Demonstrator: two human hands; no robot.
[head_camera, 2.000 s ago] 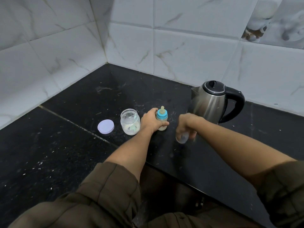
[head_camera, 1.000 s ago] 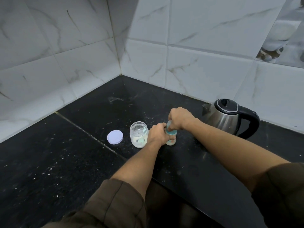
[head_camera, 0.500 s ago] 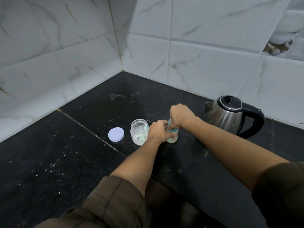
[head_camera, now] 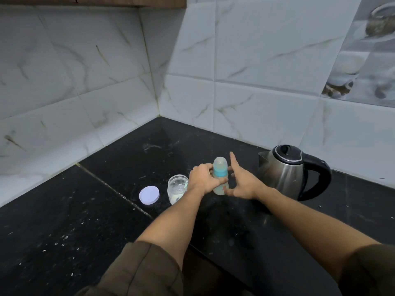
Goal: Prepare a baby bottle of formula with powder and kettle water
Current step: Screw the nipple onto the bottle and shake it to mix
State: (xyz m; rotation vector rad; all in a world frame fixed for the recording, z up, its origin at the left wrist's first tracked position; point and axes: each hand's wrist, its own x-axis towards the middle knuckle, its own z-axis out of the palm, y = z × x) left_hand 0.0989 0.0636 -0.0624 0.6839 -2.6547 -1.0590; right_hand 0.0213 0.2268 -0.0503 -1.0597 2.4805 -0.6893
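Open countertop [head_camera: 64, 231] stretched near left and back toward the wall corner. Jar [head_camera: 177, 188] and lid [head_camera: 149, 195] stood just left of the bottle [head_camera: 220, 170]; the kettle [head_camera: 282, 174] obstructed approach from the right.

Dim, bluish light; my wide lens bends the wall tiles [head_camera: 256, 50] at the edges; soft glare on the kettle [head_camera: 285, 177].

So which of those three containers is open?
The small glass jar: its pale lid lies beside it. The baby bottle is capped and the kettle has its lid down.
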